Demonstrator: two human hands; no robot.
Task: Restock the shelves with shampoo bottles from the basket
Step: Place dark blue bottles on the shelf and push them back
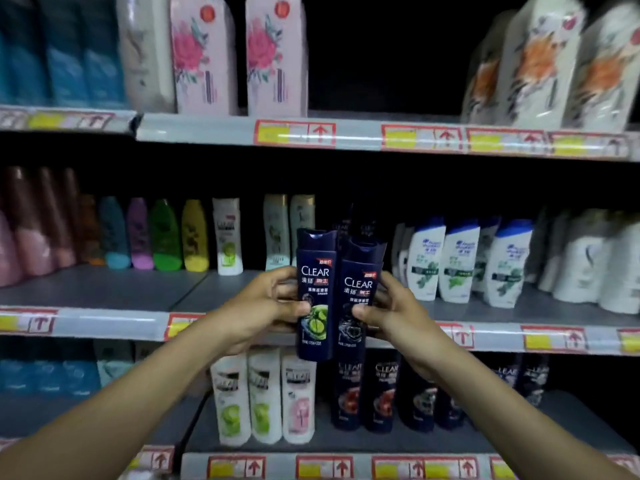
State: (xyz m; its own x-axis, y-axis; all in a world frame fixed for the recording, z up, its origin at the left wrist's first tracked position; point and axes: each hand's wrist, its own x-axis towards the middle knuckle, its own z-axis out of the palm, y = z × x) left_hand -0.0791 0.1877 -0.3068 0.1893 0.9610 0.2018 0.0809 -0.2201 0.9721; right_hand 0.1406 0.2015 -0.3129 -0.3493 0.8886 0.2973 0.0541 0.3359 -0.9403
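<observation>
Two dark blue Clear shampoo bottles are held upright side by side in front of the middle shelf (114, 292). My left hand (266, 306) grips the bottle with the green lime label (316, 271). My right hand (391, 317) grips the bottle with the black label (360, 271), which sits slightly lower. More dark Clear bottles (363, 223) stand on the shelf right behind them. The basket is out of view.
The middle shelf holds coloured bottles (166, 233) on the left and white Head & Shoulders bottles (457, 258) on the right. White and dark Clear bottles (263, 396) fill the lower shelf. Pink floral refill packs (204, 53) stand on the top shelf.
</observation>
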